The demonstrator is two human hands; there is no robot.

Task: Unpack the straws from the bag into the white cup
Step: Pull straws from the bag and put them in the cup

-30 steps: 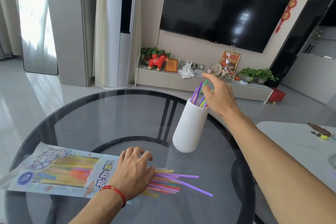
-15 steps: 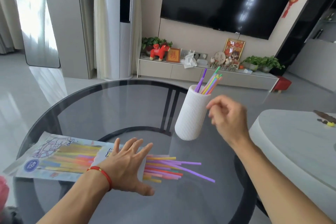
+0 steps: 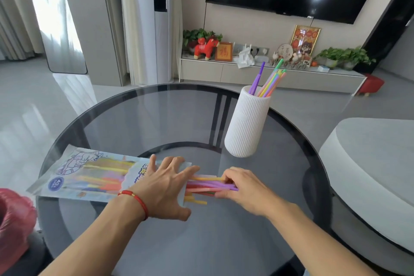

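Observation:
A printed plastic bag lies flat on the round glass table, its open end to the right. Coloured straws stick out of that end. My left hand, with a red string at the wrist, presses flat on the bag's open end, fingers spread. My right hand has its fingers curled around the free ends of the straws. The tall white ribbed cup stands upright behind them and holds several straws.
A white rounded table stands close on the right. A red plastic bag shows at the left edge. The glass table's near rim runs under my forearms. A TV cabinet with ornaments stands far behind.
My right hand came down from beside the cup to the straws at the bag's mouth and closed on them. My left hand settled flat on the bag.

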